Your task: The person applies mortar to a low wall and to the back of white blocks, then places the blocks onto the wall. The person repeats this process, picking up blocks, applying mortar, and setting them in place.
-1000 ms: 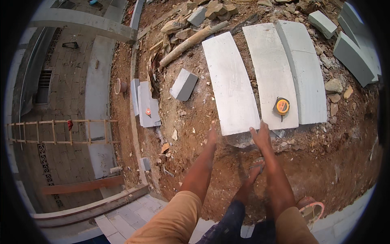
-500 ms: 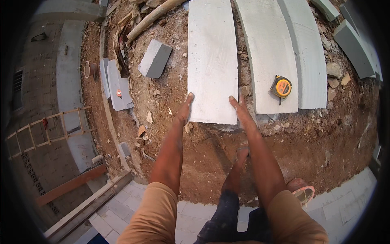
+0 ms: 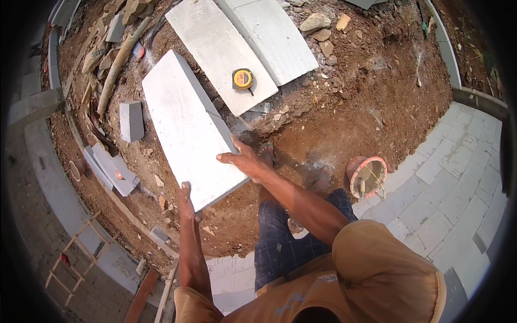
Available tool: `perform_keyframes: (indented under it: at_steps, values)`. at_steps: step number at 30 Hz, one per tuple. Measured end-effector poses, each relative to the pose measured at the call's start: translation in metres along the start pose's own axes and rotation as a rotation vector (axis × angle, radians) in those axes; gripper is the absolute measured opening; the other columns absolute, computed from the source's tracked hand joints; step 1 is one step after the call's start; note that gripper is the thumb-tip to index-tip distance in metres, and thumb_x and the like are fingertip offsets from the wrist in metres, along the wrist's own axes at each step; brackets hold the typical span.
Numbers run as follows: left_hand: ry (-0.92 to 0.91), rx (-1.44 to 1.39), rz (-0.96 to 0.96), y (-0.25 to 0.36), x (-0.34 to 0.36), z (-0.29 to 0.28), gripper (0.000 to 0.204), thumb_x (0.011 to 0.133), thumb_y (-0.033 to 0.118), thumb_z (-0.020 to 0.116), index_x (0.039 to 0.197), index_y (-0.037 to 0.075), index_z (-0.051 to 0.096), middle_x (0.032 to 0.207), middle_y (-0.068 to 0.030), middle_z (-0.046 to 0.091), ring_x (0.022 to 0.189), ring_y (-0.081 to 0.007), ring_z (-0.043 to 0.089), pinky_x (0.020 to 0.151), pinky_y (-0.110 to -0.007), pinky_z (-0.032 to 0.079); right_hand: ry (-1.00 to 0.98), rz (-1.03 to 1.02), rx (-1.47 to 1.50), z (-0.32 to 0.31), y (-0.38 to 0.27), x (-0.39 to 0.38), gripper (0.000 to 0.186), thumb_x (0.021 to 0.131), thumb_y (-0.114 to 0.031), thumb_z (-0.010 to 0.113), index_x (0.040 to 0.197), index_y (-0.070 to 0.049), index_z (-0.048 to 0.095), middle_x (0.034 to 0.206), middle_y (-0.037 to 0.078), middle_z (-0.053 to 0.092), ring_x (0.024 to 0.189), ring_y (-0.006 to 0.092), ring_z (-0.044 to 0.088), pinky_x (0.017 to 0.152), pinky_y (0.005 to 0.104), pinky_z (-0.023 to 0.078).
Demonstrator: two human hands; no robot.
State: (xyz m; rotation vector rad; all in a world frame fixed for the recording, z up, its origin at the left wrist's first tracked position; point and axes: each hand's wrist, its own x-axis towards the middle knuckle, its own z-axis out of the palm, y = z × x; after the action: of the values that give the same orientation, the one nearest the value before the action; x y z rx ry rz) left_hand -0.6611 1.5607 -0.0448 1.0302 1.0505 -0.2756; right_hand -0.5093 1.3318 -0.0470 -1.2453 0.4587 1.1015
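Observation:
Both my hands grip the near end of a long, pale lightweight concrete block (image 3: 183, 124). My left hand (image 3: 189, 203) is closed at its near left corner, the thumb along the end. My right hand (image 3: 245, 160) clasps the right long edge, its thumb lying on the white top face and its other fingers partly hidden. The block slants from upper left toward me, with its thick right side showing. To its right lies another pale block (image 3: 215, 46), bearing a yellow and black tape measure (image 3: 242, 79).
A third pale block (image 3: 274, 37) lies beyond. A small grey block piece (image 3: 132, 121) and a wooden pole (image 3: 121, 64) are at left. A reddish bucket (image 3: 369, 175) stands at right, near the paving (image 3: 431, 177). Stones (image 3: 315, 22) dot the soil, where my feet stand.
The gripped block now sits at a slant, its near end apparently raised and its thick side exposed. My right hand has moved farther up its edge. The whole view has swung round to the right.

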Motion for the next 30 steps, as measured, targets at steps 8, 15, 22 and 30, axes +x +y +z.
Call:
perform_keyframes:
  at_steps: [8, 15, 22, 30]
  values:
    - [-0.016, -0.022, -0.397, 0.012, -0.283, 0.079, 0.077, 0.099, 0.052, 0.057, 0.155, 0.007, 0.031, 0.151, -0.0129, 0.045, 0.138, -0.0294, 0.045, 0.115, -0.045, 0.037, 0.019, 0.194, 0.252, -0.036, 0.027, -0.275, 0.066, 0.095, -0.033, 0.067, 0.148, -0.003, 0.042, 0.131, 0.018, 0.061, 0.122, 0.0265, 0.058, 0.105, 0.0383, 0.045]
    - [-0.211, 0.125, -0.752, -0.038, -0.263, 0.170, 0.071, 0.102, 0.053, 0.049, 0.155, 0.010, 0.031, 0.152, -0.0141, 0.044, 0.137, -0.0323, 0.046, 0.110, -0.054, 0.041, 0.144, 0.493, 0.726, -0.130, 0.059, -0.343, 0.059, 0.099, -0.038, 0.059, 0.145, -0.003, 0.047, 0.139, 0.017, 0.056, 0.126, 0.0288, 0.055, 0.105, 0.0452, 0.045]
    - [-0.482, 0.466, -0.851, -0.151, -0.170, 0.253, 0.066, 0.104, 0.057, 0.039, 0.154, 0.014, 0.034, 0.151, -0.0118, 0.045, 0.131, -0.0277, 0.051, 0.105, -0.045, 0.049, 0.417, 0.356, 0.737, -0.237, 0.175, -0.349, 0.067, 0.099, -0.053, 0.055, 0.144, -0.003, 0.047, 0.144, 0.018, 0.053, 0.128, 0.0315, 0.056, 0.104, 0.0471, 0.047]
    - [-0.252, 0.606, -0.744, -0.226, -0.117, 0.351, 0.071, 0.100, 0.066, 0.042, 0.151, 0.016, 0.044, 0.155, -0.0114, 0.042, 0.134, -0.0315, 0.048, 0.105, -0.051, 0.045, 0.440, 0.244, 0.866, -0.357, 0.296, -0.316, 0.083, 0.094, -0.069, 0.051, 0.149, -0.008, 0.042, 0.151, 0.020, 0.046, 0.132, 0.0365, 0.052, 0.105, 0.0519, 0.044]
